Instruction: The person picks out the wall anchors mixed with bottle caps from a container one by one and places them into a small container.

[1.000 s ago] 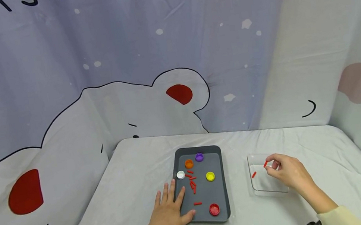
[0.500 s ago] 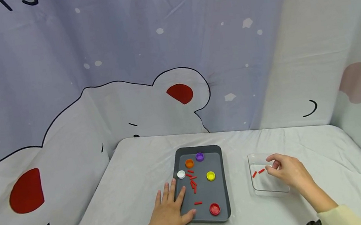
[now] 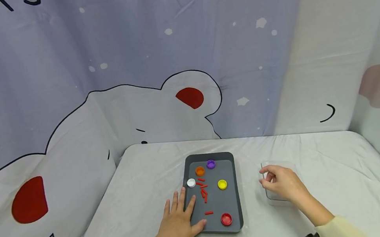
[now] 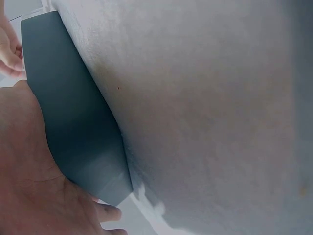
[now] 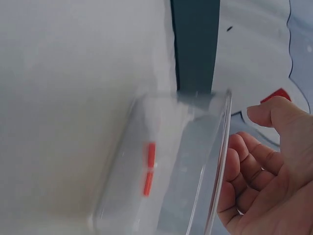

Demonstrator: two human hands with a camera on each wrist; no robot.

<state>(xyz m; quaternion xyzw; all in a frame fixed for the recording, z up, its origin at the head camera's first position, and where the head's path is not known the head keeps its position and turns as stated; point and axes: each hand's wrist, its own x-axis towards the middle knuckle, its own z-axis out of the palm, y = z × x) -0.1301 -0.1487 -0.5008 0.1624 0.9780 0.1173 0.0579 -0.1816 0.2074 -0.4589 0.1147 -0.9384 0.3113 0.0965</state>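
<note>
My left hand [image 3: 178, 224] lies with spread fingers over the left edge of a dark grey tray [image 3: 218, 204]. Small red sticks are clustered in the tray, one [image 3: 205, 199] pointing lengthwise, and a lone red stick [image 3: 209, 212] sits nearer the front. To the right, my right hand [image 3: 283, 182] hovers over a clear plastic box [image 3: 278, 200], thumb and index finger apart with nothing between them. Through the box wall in the right wrist view, two red sticks [image 5: 150, 155] show inside. In the head view the hand hides them.
Round caps stand in the tray: white [image 3: 191, 182], orange [image 3: 200, 171], purple [image 3: 210, 164], yellow [image 3: 222, 184] and red [image 3: 226, 219]. A white cloth [image 3: 147, 175] covers the table, and a printed curtain [image 3: 123, 39] hangs behind it.
My right hand let a red stick drop into the clear box beside another one, then moved left across the box. My left hand has stayed on the tray.
</note>
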